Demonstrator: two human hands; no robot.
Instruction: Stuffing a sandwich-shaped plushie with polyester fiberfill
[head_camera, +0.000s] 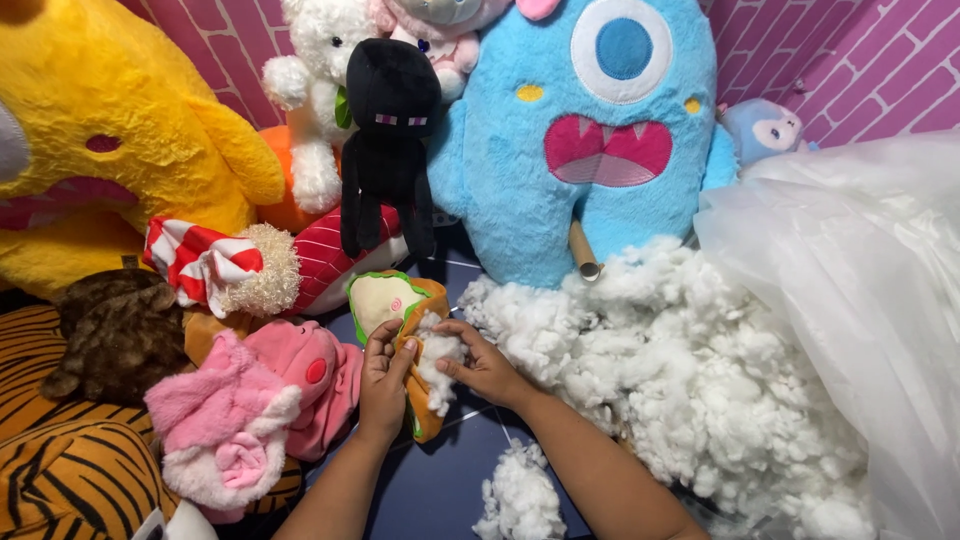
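Observation:
My left hand (385, 385) grips the edge of a small flat plush toy (385, 300) with a cream face, green trim and an orange-brown side. My right hand (485, 365) pinches a wad of white stuffing (438, 362) at the toy's open seam. The toy stands on its edge on a dark blue surface (430, 490) between the two hands. A large heap of white stuffing (680, 370) lies just right of my right forearm. A smaller loose clump of stuffing (520, 495) sits between my forearms.
Plush toys crowd the left and back: a pink toy (250, 410), tiger-striped toy (60, 460), brown toy (115, 330), yellow toy (110, 120), black figure (390, 140), white bear (320, 100) and blue one-eyed monster (590, 140). A clear plastic bag (850, 280) fills the right. A cardboard tube (583, 252) pokes out.

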